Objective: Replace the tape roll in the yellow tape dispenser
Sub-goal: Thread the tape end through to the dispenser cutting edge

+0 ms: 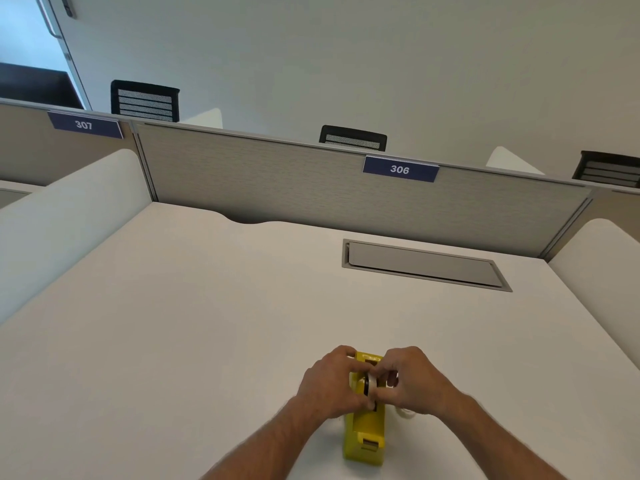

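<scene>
The yellow plastic tape dispenser (364,434) stands on the white rectangular desk (207,323), near its front edge, lengthwise front to back. The left hand (329,382) lies against its left side, the right hand (412,381) against its right; both meet over the clear tape roll (372,385) seated in the dispenser's middle. Another roll-like item (406,413) (mostly hidden) lies on the desk under the right wrist. Behind, right of centre, a grey rectangular cable hatch (424,264) is set in the desktop. The grey fabric partition panel (277,174) closes the desk's rear.
</scene>
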A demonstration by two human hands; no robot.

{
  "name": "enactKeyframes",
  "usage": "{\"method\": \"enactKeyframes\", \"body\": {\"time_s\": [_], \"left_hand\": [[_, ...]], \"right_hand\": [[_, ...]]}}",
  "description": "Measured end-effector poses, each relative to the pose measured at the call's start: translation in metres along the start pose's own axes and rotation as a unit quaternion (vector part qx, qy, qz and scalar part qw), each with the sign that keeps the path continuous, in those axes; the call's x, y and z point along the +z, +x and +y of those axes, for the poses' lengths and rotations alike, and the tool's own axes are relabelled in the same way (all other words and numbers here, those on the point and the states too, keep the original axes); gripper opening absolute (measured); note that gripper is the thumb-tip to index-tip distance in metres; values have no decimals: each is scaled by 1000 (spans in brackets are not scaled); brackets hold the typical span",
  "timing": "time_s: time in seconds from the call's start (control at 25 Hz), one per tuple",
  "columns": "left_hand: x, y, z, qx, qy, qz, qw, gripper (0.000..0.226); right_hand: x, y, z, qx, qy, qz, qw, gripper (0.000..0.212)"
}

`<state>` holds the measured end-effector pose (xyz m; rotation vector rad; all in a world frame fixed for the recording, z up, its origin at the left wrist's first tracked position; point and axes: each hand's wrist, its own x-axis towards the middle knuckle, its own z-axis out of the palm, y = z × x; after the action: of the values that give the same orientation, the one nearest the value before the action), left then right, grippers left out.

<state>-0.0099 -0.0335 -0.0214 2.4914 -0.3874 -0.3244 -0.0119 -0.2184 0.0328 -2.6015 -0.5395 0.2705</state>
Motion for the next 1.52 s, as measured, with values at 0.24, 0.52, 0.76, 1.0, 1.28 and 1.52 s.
{"method": "enactKeyframes", "body": {"time_s": [0.24,0.52,0.76,1.0,1.28,1.52], "left_hand": [[1,-1,-3,9,-7,1,1000,76],[0,-1,-2,2,-17,-1,1000,72],[-2,-1,-1,3,-45,-3,999,70],[-1,-1,-1,0,-71,-1,997,69],[0,1,0,-6,-62,3,998,69],[0,0,0,-8,-51,4,999,72]], "right_hand": [[1,-2,2,26,39,15,999,22],[2,-1,3,21,54,4,998,11],[-1,5,2,47,57,6,997,11],[-4,8,-1,45,27,-27,998,20],[-9,12,1,82,120,-47,988,11],[-12,15,1,96,121,-59,986,12]]}}
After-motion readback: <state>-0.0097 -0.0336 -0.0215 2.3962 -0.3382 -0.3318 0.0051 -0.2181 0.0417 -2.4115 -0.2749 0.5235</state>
